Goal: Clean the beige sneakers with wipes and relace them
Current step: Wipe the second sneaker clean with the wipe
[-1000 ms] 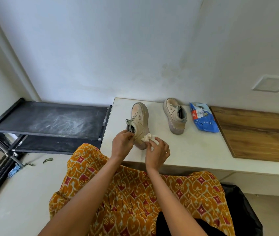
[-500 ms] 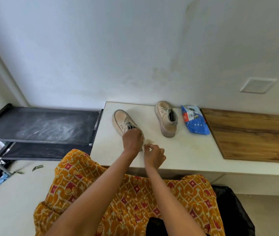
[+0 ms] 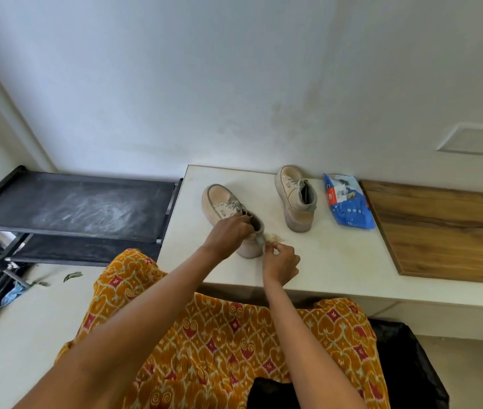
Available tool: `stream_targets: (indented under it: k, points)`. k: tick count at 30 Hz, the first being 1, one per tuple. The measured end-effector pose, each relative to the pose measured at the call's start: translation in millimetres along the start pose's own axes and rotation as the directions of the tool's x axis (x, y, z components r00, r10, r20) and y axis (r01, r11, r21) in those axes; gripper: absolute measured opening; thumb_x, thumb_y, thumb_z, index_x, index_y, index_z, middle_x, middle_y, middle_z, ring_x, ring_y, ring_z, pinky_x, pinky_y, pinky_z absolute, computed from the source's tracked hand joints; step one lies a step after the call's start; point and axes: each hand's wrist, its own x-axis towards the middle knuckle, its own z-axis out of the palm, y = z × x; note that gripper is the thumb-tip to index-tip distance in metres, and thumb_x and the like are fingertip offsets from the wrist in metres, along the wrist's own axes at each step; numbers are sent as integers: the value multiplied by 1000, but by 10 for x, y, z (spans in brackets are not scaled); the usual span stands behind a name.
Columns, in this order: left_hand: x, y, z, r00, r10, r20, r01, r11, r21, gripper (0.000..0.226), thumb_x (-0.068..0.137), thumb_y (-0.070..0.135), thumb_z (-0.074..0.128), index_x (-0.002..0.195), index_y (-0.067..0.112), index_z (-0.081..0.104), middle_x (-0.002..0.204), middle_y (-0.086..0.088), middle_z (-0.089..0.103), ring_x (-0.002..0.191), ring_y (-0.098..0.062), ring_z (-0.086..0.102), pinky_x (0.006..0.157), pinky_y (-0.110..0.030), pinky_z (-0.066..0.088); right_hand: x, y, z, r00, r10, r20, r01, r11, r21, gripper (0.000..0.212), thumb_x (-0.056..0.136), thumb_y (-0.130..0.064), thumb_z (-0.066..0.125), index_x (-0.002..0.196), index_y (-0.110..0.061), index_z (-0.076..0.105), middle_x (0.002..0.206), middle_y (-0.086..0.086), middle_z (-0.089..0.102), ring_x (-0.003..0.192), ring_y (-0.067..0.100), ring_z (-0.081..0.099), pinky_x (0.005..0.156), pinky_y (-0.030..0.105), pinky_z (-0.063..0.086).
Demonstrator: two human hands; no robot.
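1. The near beige suede sneaker with grey laces (image 3: 228, 214) is stood on the pale stone worktop (image 3: 323, 255), toe toward 11 o'clock; its collar is gripped by the left hand (image 3: 228, 234), fingers curled over the heel opening.
2. At the heel, something small is pinched in the right hand (image 3: 280, 261) (a lace end or an edge of the wipe: it cannot be told which), and a crumpled off-white wipe (image 3: 272, 237) lies touching that heel.
3. The second beige sneaker (image 3: 295, 199) is set at 2 o'clock of the first, well apart, with the blue plastic wipe packet (image 3: 348, 202) just beside it at 3 o'clock.
4. The wiping step is judged to be in hand, at the heel.
5. Next, the wipe should be regripped firmly and the shoe kept steadied by its collar before the second sneaker is taken up.
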Motion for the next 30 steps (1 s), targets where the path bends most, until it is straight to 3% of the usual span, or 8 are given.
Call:
stream_targets:
  k: [3,10,17,22,26,30]
  points:
    - [120,247,122,986,-110,-123,103,993,-60,14,79,6,65,87,11,75,86,-5,69,85,-26,62,52,-31,46,177,40,-70,999,36,-32,-37,999,-18,19,88,-25,63,103,-17,70,118,4,59,113,26,45,93,43,35]
    - [455,559,356,952,-288,-101,279,956,-93,18,79,4,67,94,13,72,100,-3,70,100,-24,60,61,-34,53,357,83,-121,994,80,-79,-82,996,-30,19,87,-22,65,103,-14,70,117,6,64,113,27,47,91,42,37]
    - [408,563,338,951,-275,-140,251,953,-168,18,81,7,65,97,11,73,106,-2,69,106,-23,57,63,-34,52,-41,149,-73,987,101,-124,-88,991,106,18,86,-23,66,99,-10,66,116,5,62,116,23,47,100,41,32]
    - [294,524,330,954,-212,-211,178,969,-171,21,71,4,75,90,13,74,95,-1,70,94,-24,61,52,-31,52,-215,201,-108,997,-54,-55,55,998,18,23,86,-22,66,103,-7,66,118,9,61,115,25,49,101,39,34]
    - [182,487,380,956,-192,-223,158,974,-163,26,72,2,74,95,15,73,89,-3,66,90,-25,59,49,-35,53,-10,134,-210,985,143,-95,-131,984,122,19,91,-24,59,105,-13,67,125,5,55,119,24,43,99,40,33]
    - [178,516,350,956,-197,-217,159,971,-179,23,75,5,73,97,11,73,92,-5,66,92,-25,59,53,-36,54,64,25,-181,994,74,-82,-68,995,70,18,91,-19,58,105,-13,67,123,6,57,117,24,44,97,39,35]
